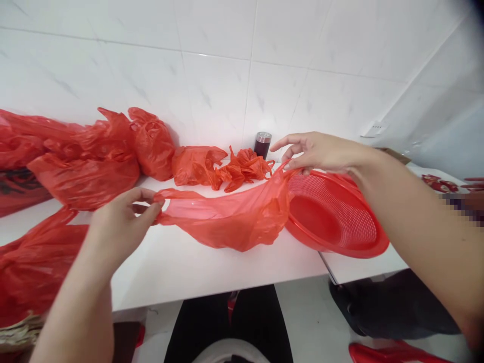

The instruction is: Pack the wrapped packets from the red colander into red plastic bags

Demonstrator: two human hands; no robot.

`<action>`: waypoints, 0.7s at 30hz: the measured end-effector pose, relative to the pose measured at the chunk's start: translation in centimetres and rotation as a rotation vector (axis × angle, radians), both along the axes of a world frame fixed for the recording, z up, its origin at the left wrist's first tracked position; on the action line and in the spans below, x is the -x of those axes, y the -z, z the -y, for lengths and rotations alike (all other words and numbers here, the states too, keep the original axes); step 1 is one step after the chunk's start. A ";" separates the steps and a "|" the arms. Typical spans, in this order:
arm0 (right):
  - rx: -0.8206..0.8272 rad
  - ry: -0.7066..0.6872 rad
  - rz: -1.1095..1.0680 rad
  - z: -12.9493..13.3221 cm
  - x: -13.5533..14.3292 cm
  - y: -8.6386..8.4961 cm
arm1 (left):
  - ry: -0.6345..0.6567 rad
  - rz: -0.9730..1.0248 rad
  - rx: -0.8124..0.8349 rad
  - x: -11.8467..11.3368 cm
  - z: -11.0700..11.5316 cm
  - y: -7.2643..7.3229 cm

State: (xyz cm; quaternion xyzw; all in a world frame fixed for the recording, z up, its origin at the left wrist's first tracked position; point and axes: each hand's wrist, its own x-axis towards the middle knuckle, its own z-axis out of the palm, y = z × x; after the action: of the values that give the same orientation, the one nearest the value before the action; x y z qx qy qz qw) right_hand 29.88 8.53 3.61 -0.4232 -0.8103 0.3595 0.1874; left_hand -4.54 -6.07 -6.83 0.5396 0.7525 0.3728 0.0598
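A red plastic bag (242, 217) is stretched sideways above the white table, its mouth partly spread. My left hand (132, 217) pinches its left end between thumb and fingers. At the upper right end of the bag, my right hand (308, 154) pinches a handle with the thumb and a finger, other fingers loosely bent. Just right of the bag, beneath my right forearm, a red perforated basket (321, 222) rests tilted. Crumpled red bags (244, 169) lie behind the held bag.
Filled red bags (94, 176) crowd the left and back of the white table (181, 272). A dark jar (262, 144) with a silver lid stands by the tiled wall. Another person's hand (474, 186) shows at the right edge, near red packets (438, 183).
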 end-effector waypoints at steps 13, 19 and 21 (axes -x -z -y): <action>-0.008 -0.102 0.049 1.4 -1.0 -2.9 | 0.681 1.027 -0.172 -3.9 -0.4 -7.4; -0.164 -0.371 0.055 8.4 3.3 1.2 | 0.678 0.760 0.039 -2.9 0.4 -7.5; -0.257 -0.481 0.198 10.8 3.9 3.2 | 0.595 0.750 0.020 -1.6 0.7 -7.1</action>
State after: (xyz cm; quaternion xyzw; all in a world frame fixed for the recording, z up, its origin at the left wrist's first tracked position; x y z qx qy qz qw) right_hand 25.96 -2.24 0.42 -0.2249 -0.9406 0.2450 0.0687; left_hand -2.92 -6.76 0.25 0.5592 0.4955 0.5012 0.4365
